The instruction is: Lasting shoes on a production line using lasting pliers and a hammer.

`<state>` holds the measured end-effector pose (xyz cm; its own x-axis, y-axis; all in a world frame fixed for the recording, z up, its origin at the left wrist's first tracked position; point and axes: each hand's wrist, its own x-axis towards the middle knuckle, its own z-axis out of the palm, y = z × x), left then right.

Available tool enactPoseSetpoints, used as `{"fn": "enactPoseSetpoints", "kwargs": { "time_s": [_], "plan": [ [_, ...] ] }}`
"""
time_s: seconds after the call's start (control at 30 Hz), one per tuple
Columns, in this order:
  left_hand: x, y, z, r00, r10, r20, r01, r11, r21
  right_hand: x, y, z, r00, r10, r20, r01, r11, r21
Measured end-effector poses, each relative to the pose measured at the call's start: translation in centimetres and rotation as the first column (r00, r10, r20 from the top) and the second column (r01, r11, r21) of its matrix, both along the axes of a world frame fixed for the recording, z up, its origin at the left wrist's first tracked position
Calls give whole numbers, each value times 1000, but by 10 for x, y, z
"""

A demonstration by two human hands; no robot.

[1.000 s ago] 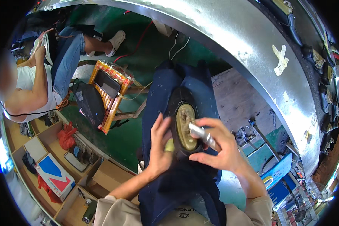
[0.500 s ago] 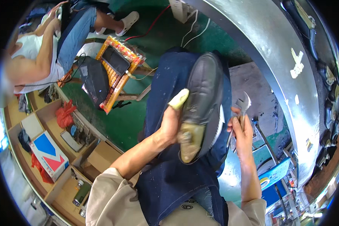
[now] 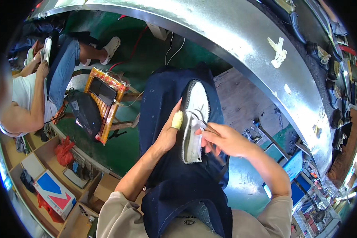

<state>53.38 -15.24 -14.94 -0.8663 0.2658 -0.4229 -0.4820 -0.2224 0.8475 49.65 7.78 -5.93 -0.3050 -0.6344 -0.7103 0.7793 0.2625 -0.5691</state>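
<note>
Shoe lies white face up on the dark-blue apron, toe at 12 o'clock. Left hand grasping its edge from 8–9 o'clock, thumb in yellow wrap. Right hand clenched round a metal tool at 4 o'clock, head over the white face; exact contact unclear. Phone on a stool, 10 o'clock from shoe.

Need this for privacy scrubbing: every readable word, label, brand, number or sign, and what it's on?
Beige shirt: dark lettering above a round emblem; wording withheld.
White box with blue and red shapes: side print too small to read.
Shoe in the lap: no readable text.
</note>
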Motion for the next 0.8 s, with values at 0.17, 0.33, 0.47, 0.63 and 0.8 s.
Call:
{"fn": "enactPoseSetpoints", "kwargs": {
  "time_s": [0.17, 0.33, 0.47, 0.63, 0.8],
  "plan": [
    [0, -11, -7, 995, -53, -86, 44, 994, -104, 7, -23, -5, 657, 342, -672, 6, 889, 459],
    [-5, -13, -3, 988, -71, -136, 61, 995, -79, -4, -25, -4, 368, 481, -796, 100, 830, 548],
    [-1, -12, -1, 981, -129, -148, 100, 977, -187, -5, -11, 11, 236, 593, -770, -24, 796, 605],
    [4, -13, 4, 996, 37, 85, -44, 995, 90, -9, -28, 19, 203, 686, -698, -86, 723, 686],
    [-1, -14, 3, 973, 75, 216, -114, 978, 173, 28, -43, -15, 384, 413, -826, 201, 835, 512]
  ]
}}
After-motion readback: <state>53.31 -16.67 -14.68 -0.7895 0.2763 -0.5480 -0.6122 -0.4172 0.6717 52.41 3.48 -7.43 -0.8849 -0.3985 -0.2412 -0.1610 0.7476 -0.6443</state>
